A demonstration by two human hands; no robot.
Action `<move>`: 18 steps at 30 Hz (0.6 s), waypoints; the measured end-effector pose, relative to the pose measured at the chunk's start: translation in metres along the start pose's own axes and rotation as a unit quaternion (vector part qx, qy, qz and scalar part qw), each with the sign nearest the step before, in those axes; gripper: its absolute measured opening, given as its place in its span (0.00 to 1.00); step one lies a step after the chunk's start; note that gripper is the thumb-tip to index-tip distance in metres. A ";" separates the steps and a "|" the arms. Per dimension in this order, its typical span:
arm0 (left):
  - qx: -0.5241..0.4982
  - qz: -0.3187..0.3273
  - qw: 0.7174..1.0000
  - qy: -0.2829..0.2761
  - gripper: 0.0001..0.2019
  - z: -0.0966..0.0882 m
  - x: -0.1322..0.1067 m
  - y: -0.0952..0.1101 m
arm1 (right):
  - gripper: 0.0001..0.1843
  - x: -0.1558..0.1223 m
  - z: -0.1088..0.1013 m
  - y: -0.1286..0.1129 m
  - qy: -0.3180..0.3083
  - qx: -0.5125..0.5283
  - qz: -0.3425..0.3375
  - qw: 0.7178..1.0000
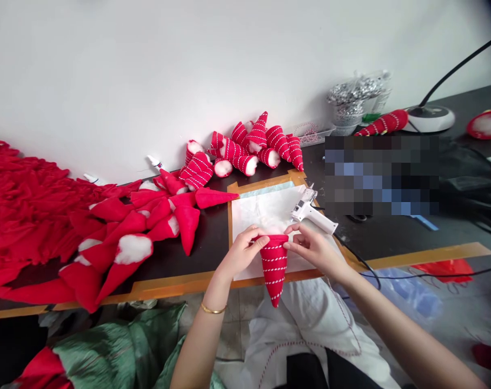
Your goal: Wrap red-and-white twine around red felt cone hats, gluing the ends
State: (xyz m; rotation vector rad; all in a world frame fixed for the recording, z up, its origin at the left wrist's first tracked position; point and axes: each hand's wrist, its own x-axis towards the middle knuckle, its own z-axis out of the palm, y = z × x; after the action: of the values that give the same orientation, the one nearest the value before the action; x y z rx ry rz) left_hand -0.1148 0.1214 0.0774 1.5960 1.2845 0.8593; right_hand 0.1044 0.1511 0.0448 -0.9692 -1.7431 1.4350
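A stuffed red felt cone wound with red-and-white cord hangs tip down at the table's front edge, white filling showing at its top. My left hand pinches the left side of its rim between thumb and fingers. At the rim's right side, my right hand has thumb and fingertips closed on the edge; whether they also hold cord is hidden. Loose cord trails across my lap. Just beyond my right hand, a white glue gun lies on the white sheet.
Cord-wrapped cones are heaped by the wall. Plain stuffed cones and a pile of red felt cover the left side. A lamp base and a tub of silver tinsel stand at back right. A black cable crosses the table edge.
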 end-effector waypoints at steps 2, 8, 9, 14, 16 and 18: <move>-0.056 -0.006 0.998 -0.015 0.17 -0.002 -0.001 -0.006 | 0.23 0.001 -0.002 0.001 -0.014 0.031 0.014 0.999; -0.216 -0.065 0.974 0.003 0.20 -0.001 -0.006 -0.021 | 0.22 0.004 -0.004 0.005 -0.023 0.034 0.018 0.999; -0.197 -0.064 0.978 0.012 0.19 -0.001 -0.007 -0.021 | 0.22 0.005 -0.004 0.005 -0.024 0.036 0.016 0.999; 0.039 0.059 0.985 0.156 0.08 0.002 -0.014 0.005 | 0.18 0.005 0.003 -0.001 -0.033 0.030 0.008 0.999; 0.081 0.089 0.986 0.117 0.10 0.006 -0.016 0.019 | 0.16 0.005 0.008 -0.005 -0.048 0.021 -0.007 0.999; 0.099 0.080 0.991 0.050 0.11 0.009 -0.015 0.030 | 0.15 0.005 0.012 -0.010 -0.061 0.018 -0.026 0.998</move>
State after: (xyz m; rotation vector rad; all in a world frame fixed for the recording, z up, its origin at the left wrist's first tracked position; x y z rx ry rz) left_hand -0.0992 0.1026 0.1020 1.8514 1.3608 0.9448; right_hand 0.0904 0.1480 0.0523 -0.8266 -1.8096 1.5154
